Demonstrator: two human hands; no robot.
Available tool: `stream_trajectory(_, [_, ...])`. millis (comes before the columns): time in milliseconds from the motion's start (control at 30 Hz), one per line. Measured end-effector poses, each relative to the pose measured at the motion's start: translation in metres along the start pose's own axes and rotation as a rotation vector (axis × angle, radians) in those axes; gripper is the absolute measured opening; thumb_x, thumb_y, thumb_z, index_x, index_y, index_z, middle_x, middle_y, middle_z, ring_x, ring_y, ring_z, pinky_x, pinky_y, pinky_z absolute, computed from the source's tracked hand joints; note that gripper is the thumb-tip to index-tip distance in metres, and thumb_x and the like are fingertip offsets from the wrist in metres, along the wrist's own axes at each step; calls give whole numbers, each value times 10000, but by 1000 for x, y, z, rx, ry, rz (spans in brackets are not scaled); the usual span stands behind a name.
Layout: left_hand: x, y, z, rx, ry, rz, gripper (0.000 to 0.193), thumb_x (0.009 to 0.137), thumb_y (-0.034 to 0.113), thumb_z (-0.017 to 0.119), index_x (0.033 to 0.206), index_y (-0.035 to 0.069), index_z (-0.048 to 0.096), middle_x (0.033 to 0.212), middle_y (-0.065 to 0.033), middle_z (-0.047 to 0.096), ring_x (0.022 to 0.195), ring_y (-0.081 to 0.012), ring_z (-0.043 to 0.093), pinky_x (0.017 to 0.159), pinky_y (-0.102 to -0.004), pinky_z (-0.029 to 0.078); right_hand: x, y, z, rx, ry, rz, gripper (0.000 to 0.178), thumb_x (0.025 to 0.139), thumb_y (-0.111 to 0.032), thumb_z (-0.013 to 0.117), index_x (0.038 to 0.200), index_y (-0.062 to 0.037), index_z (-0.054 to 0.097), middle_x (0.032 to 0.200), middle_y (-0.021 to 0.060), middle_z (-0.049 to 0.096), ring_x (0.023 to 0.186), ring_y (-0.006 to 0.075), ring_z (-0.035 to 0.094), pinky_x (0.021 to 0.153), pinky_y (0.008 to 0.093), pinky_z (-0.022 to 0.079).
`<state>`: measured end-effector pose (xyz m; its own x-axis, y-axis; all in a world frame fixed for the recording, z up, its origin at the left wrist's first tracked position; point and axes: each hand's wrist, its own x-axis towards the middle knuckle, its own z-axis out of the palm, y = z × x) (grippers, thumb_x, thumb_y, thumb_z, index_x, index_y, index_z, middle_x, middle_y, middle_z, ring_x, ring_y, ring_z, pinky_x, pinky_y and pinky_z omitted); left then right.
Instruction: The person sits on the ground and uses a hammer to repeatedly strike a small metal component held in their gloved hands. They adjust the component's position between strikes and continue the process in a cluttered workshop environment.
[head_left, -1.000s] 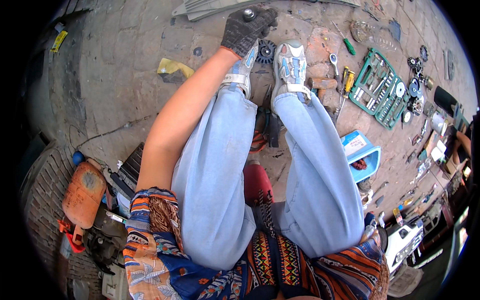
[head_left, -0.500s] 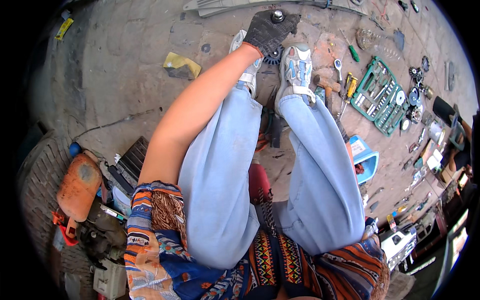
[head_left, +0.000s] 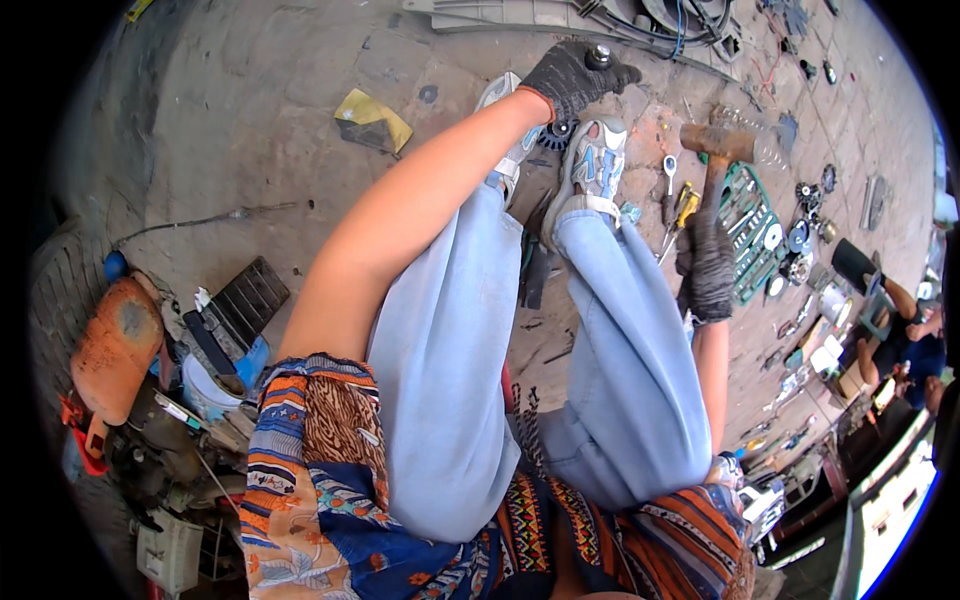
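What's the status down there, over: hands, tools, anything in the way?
Left hand gloved, gripping a metal part on the ground. Right hand gloved, holding a rusty hammer raised. Shoes beside the part; green socket set near the hammer.

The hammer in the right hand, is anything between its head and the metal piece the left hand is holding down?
Nothing visible blocks it. The hammer is raised in the gloved right hand, off to the right of the metal piece under the gloved left hand. Only bare paving lies between; the shoes sit nearer the person.
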<state>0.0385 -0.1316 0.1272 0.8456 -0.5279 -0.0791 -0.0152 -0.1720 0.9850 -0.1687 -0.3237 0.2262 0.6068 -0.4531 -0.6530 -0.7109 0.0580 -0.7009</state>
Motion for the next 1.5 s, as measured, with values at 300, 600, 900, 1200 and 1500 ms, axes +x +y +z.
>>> stream_trajectory(300, [3, -23, 13, 407, -72, 200, 184, 839, 243, 576, 963, 160, 685, 889, -64, 658, 814, -217, 608, 754, -338, 484, -41, -139, 50, -327, 67, -570, 366, 899, -383, 532, 993, -36, 604, 624, -4, 560, 525, 72, 520, 472, 219, 391])
stream_trajectory(600, [-7, -24, 10, 9, -26, -41, 205, 810, 237, 670, 930, 70, 676, 836, -77, 665, 790, -158, 606, 760, -309, 477, -9, -124, 76, -772, 66, -548, 422, 892, -440, 506, 905, -32, 616, 618, 89, 571, 574, 177, 575, 569, 327, 441])
stream_trajectory(900, [-8, -11, 10, 36, -56, 4, 310, 785, 377, 653, 876, 81, 663, 814, -127, 645, 695, -252, 596, 691, -351, 477, -50, -122, 87, -586, 139, -499, 342, 885, -348, 569, 863, -6, 583, 608, 55, 566, 549, 109, 550, 513, 281, 431])
stream_trajectory(1200, [-5, -32, 17, 315, 22, 344, 376, 766, 439, 654, 902, 88, 657, 782, -133, 635, 777, -280, 614, 718, -395, 469, -55, -134, 84, -317, 129, -591, 344, 885, -363, 576, 881, -19, 586, 588, 14, 558, 507, 77, 515, 474, 234, 394])
stream_trajectory(1500, [-8, -18, 20, -105, 70, 35, 341, 736, 396, 688, 814, 65, 676, 734, -129, 651, 678, -250, 628, 667, -351, 479, -33, -113, 83, -476, 111, -297, 402, 859, -385, 586, 865, 17, 603, 567, 88, 551, 514, 163, 551, 528, 306, 432])
